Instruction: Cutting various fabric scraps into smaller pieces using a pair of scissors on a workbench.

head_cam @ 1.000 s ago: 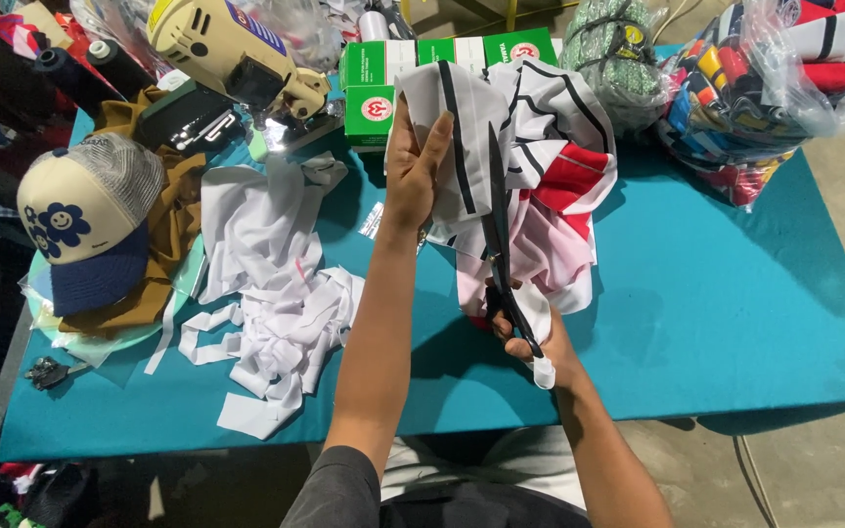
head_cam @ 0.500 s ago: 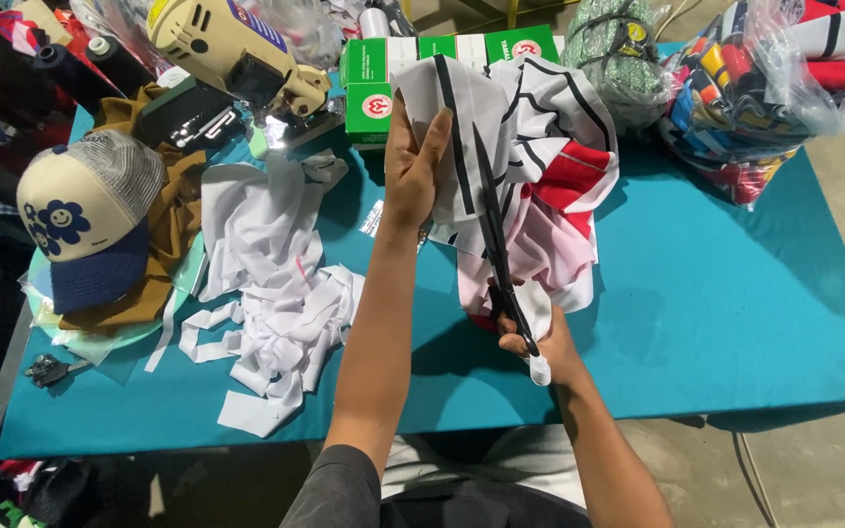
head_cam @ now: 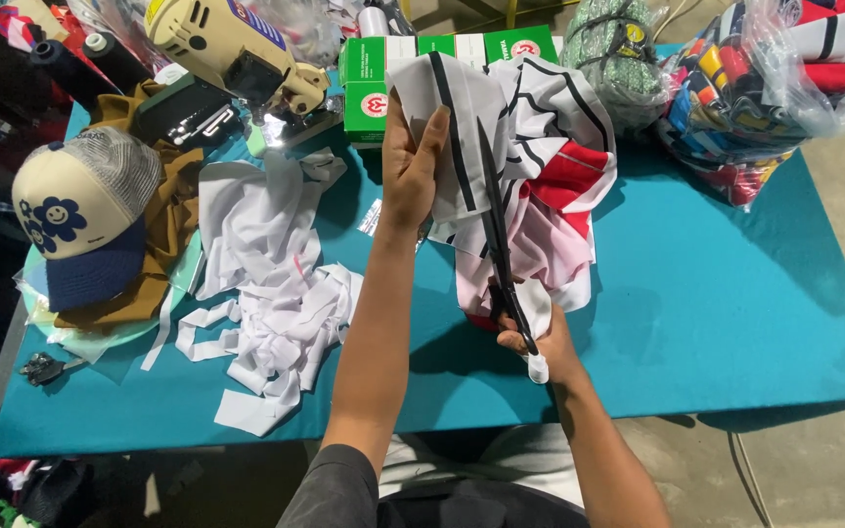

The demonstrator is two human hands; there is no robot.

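A person's left hand (head_cam: 413, 161) pinches the upper edge of a white fabric panel with black stripes and red patches (head_cam: 530, 166), holding it up above a teal-covered worktable (head_cam: 735, 293). The right hand (head_cam: 530, 337) is clenched around the handles of long black scissors (head_cam: 497, 230), whose blades run almost straight up from that grip into the cloth, tips pointing away from the person and toward the left hand's thumb. The panel's long axis hangs top to bottom, roughly in line with the blades; the left hand sits just left of the blade line, the nearer of the two to the tips. Whether the blades are parted or closed is hard to tell where they cross the dark stripe. Off to the left lie a heap of white offcuts (head_cam: 266, 284), a cream and navy cap with a flower motif (head_cam: 80, 220) and a cream electric cutting machine (head_cam: 222, 49); green boxes (head_cam: 442, 49) stand behind the raised fabric.
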